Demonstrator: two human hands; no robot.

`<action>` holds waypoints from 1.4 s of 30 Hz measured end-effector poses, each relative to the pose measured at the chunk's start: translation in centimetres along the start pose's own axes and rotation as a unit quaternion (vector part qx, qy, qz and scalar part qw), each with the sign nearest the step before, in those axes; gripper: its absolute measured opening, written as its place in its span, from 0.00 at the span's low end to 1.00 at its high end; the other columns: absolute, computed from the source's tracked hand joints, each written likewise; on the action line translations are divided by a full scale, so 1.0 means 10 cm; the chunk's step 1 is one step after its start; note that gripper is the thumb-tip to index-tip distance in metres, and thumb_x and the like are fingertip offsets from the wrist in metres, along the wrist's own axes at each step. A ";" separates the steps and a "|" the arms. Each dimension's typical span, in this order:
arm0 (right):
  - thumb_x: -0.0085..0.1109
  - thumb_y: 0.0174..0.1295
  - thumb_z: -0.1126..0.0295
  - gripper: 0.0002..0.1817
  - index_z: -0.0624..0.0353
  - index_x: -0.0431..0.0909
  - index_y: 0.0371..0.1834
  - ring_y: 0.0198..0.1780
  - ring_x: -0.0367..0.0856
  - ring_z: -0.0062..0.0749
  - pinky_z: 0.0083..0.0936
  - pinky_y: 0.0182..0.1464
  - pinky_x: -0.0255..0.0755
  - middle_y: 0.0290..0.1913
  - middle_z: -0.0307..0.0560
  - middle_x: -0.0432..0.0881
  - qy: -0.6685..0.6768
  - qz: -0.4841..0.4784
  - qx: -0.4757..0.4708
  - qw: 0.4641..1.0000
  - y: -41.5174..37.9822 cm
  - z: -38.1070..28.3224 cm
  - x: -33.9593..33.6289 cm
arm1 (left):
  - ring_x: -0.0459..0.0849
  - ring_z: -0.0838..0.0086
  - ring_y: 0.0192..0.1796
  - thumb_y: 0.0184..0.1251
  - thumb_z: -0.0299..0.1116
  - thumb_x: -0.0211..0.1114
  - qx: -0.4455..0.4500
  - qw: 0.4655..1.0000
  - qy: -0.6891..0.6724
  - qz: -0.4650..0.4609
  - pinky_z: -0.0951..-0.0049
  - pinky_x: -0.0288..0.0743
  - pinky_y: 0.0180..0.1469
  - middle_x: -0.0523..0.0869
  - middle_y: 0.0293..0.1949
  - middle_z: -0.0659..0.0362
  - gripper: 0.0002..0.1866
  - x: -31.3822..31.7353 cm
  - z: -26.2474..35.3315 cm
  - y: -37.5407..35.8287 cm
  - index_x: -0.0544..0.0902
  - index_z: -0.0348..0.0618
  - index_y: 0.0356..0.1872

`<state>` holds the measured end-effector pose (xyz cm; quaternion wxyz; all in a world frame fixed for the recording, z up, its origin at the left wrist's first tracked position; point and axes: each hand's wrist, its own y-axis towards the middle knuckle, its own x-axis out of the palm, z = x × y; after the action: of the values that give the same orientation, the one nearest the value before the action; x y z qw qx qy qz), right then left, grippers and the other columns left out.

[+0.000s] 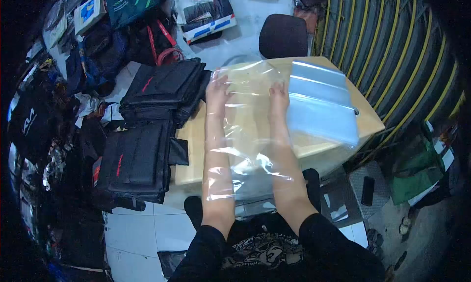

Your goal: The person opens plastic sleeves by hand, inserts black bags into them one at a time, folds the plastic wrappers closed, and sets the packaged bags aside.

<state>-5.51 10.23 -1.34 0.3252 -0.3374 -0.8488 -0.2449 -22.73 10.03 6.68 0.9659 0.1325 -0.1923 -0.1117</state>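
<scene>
A large clear plastic bag (250,117) stretches over both my forearms and hands, above the wooden table. Inside it, my left hand (218,89) is at the far left side, fingers bent and apart. My right hand (278,94) is near the far right side, its fingers curled loosely and partly blurred by glare. Both palms are hidden. To the right of my right hand lies a stack of clear plastic bags (321,103). Left of my left hand are folded black padded items with red lettering, one pile (162,88) behind another (135,159).
The wooden table (191,171) carries the plastic stack at right. A black chair back (283,36) stands behind it. Ribbed dark coils with yellow stripes (382,41) fill the right. A phone (368,191) rests on a surface at lower right. Bags and clothing (37,120) crowd the left.
</scene>
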 end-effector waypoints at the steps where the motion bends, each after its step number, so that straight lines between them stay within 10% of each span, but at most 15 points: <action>1: 0.51 0.67 0.66 0.34 0.65 0.50 0.73 0.47 0.75 0.31 0.24 0.49 0.73 0.54 0.53 0.73 -0.001 0.024 -0.012 1.000 0.01 -0.02 0.01 | 0.76 0.66 0.55 0.63 0.25 0.58 0.010 0.999 0.030 0.016 0.65 0.76 0.51 0.73 0.59 0.52 0.36 0.03 0.00 -0.02 0.56 0.50 0.73; 5: 0.48 0.70 0.60 0.26 0.68 0.65 0.65 0.50 0.78 0.33 0.23 0.54 0.73 0.45 0.59 0.78 -0.296 -0.041 0.029 0.954 -0.04 -0.19 0.08 | 0.79 0.64 0.55 0.65 0.23 0.54 0.224 0.947 0.208 0.096 0.65 0.76 0.51 0.76 0.59 0.48 0.31 -0.01 -0.35 0.08 0.59 0.41 0.70; 6: 0.45 0.71 0.57 0.26 0.68 0.69 0.62 0.50 0.79 0.37 0.26 0.53 0.73 0.48 0.63 0.78 -0.320 0.017 -0.215 0.923 -0.04 0.04 0.14 | 0.79 0.62 0.56 0.65 0.24 0.54 0.315 0.903 0.260 0.133 0.65 0.76 0.51 0.77 0.58 0.47 0.29 0.01 -0.45 0.11 0.62 0.39 0.69; 9: 0.45 0.70 0.55 0.27 0.65 0.68 0.64 0.57 0.76 0.47 0.33 0.57 0.70 0.57 0.67 0.73 -0.351 -0.096 -0.175 0.915 -0.12 0.11 0.23 | 0.81 0.52 0.53 0.67 0.30 0.54 0.275 0.833 0.450 0.165 0.64 0.75 0.51 0.81 0.52 0.42 0.22 0.12 -0.56 0.10 0.72 0.35 0.61; 13: 0.48 0.68 0.55 0.29 0.60 0.65 0.67 0.62 0.71 0.56 0.37 0.62 0.65 0.62 0.68 0.70 -0.361 -0.210 -0.136 0.898 -0.38 -0.21 0.47 | 0.84 0.51 0.43 0.68 0.35 0.54 0.091 0.949 0.300 0.014 0.64 0.75 0.46 0.85 0.40 0.40 0.19 0.42 -0.40 0.02 0.78 0.34 0.54; 14: 0.49 0.67 0.55 0.30 0.58 0.63 0.68 0.64 0.68 0.58 0.39 0.64 0.63 0.63 0.67 0.69 -0.371 -0.232 -0.140 0.888 -0.41 -0.27 0.52 | 0.86 0.59 0.40 0.68 0.35 0.54 0.231 0.837 0.495 -0.034 0.65 0.76 0.43 0.87 0.34 0.46 0.18 0.38 -0.54 0.20 0.78 0.35 0.53; 16: 0.50 0.66 0.55 0.31 0.58 0.62 0.69 0.67 0.64 0.59 0.41 0.66 0.59 0.64 0.67 0.68 -0.447 -0.243 -0.218 0.833 -0.41 -0.32 0.51 | 0.84 0.58 0.42 0.67 0.35 0.54 0.252 0.782 0.566 -0.066 0.65 0.74 0.45 0.84 0.37 0.45 0.19 0.41 -0.68 0.34 0.76 0.35 0.55; 29: 0.51 0.65 0.67 0.27 0.50 0.63 0.70 0.68 0.66 0.48 0.35 0.68 0.59 0.69 0.54 0.65 -0.347 -0.264 -0.195 0.879 -0.46 -0.69 0.43 | 0.71 0.47 0.57 0.64 0.35 0.57 0.076 0.830 0.552 0.000 0.62 0.66 0.59 0.64 0.57 0.39 0.29 0.63 -1.13 0.45 0.61 0.40 0.66; 42: 0.55 0.63 0.65 0.24 0.56 0.71 0.63 0.69 0.62 0.57 0.37 0.67 0.60 0.66 0.70 0.65 -0.486 -0.123 -0.254 0.827 -0.40 -0.70 0.00 | 0.49 0.42 0.73 0.64 0.41 0.58 0.050 0.903 0.410 0.119 0.60 0.51 0.73 0.45 0.73 0.35 0.43 0.60 -0.67 0.41 0.45 0.36 0.73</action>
<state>-5.75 3.16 2.48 -0.2591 -0.3767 -0.8392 -0.2944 -13.93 13.66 3.96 0.9577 0.1905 0.2009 0.0781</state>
